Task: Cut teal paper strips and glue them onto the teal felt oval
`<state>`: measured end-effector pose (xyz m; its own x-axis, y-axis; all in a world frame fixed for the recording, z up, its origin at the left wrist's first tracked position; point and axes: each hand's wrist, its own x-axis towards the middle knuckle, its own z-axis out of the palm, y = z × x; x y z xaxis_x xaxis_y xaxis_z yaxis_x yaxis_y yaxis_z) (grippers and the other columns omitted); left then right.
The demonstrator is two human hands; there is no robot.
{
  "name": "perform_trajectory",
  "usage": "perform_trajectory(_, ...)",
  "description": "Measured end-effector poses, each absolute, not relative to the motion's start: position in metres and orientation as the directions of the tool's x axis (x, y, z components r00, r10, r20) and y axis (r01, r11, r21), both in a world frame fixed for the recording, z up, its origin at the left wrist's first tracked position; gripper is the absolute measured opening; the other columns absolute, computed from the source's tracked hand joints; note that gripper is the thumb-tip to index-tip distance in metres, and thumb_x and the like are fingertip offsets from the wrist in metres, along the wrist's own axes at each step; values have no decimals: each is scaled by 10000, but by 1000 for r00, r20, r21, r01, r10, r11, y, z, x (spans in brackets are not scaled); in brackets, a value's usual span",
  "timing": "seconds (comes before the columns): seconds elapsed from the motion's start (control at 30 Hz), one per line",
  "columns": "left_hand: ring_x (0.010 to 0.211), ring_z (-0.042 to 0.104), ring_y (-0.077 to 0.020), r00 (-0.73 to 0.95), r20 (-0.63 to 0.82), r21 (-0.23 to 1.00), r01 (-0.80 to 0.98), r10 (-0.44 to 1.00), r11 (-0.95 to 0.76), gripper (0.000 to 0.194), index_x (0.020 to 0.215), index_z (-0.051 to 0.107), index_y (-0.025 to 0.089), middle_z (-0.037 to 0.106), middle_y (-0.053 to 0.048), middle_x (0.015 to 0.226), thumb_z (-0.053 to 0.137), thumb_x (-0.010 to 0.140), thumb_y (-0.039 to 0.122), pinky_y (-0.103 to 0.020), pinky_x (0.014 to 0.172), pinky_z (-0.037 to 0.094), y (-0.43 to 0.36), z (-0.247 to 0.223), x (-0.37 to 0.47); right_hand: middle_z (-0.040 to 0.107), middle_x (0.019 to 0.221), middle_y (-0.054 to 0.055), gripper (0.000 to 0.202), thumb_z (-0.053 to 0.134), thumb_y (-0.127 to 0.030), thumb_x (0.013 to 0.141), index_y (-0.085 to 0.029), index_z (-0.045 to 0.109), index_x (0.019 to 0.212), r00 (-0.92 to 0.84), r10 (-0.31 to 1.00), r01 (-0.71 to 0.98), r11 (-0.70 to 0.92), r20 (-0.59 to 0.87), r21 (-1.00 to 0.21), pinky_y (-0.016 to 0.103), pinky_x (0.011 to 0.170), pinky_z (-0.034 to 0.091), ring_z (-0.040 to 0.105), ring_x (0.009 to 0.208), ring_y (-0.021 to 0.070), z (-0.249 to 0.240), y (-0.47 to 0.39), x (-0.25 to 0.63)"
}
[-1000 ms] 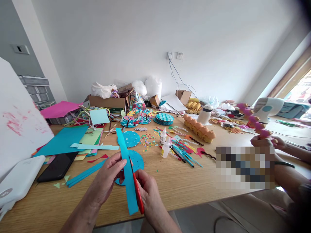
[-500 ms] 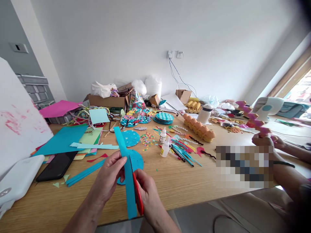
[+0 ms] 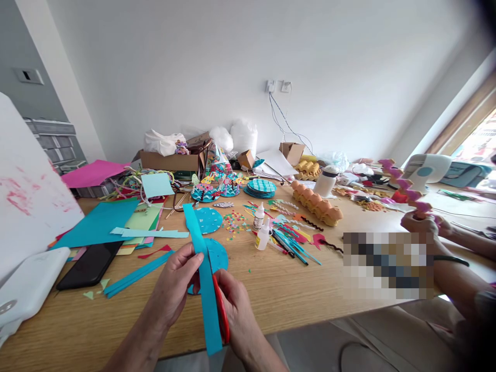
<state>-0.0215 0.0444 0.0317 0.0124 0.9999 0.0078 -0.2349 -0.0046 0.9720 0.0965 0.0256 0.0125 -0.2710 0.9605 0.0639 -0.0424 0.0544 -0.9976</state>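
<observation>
A long blue paper strip [image 3: 208, 307] is pinched between the thumb and fingers of my left hand [image 3: 179, 276], near its middle. My right hand [image 3: 237, 305] grips scissors [image 3: 223, 315] with red handles, their dark blade lying along the strip's right edge. Behind the hands, a blue paper disc [image 3: 217, 257] lies on the table, partly hidden by the strip. Farther back is a second blue disc [image 3: 211, 220] with small pale patches. More blue strips [image 3: 135, 275] rest on the table left of my left hand.
Glue bottles [image 3: 263, 236] stand beyond my right hand, near blue sticks [image 3: 290, 245] and confetti [image 3: 235, 221]. A black phone [image 3: 88, 266] and coloured sheets [image 3: 98, 222] lie left. An egg carton [image 3: 316, 204] is farther right. Another person's hands [image 3: 420, 222] hold a pink carton strip [image 3: 405, 186].
The lower end of the blue strip has shifted slightly down and right. Both hands keep their hold, and the view has moved a little. The other person's pink carton strip has moved slightly.
</observation>
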Motion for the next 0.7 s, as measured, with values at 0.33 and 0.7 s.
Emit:
perform_trajectory(0.33,417,358,-56,4,5,970,-243,1000,-4,210,664,541,165,436,67,494,610,720,355,-146,365,301,44,31,-22,423,552,-36,432,429,-553,818,-175,468,614,-239,951,18,206,196,-978,210,560,366,383,545,97,2,28,97)
perform_trajectory(0.7,418,360,-56,3,-22,967,-256,1000,22,223,663,541,163,441,64,486,625,698,367,-143,361,305,42,31,-21,445,530,-54,402,467,-551,799,-179,520,659,-276,954,-69,101,116,-993,220,520,404,433,441,80,6,25,96)
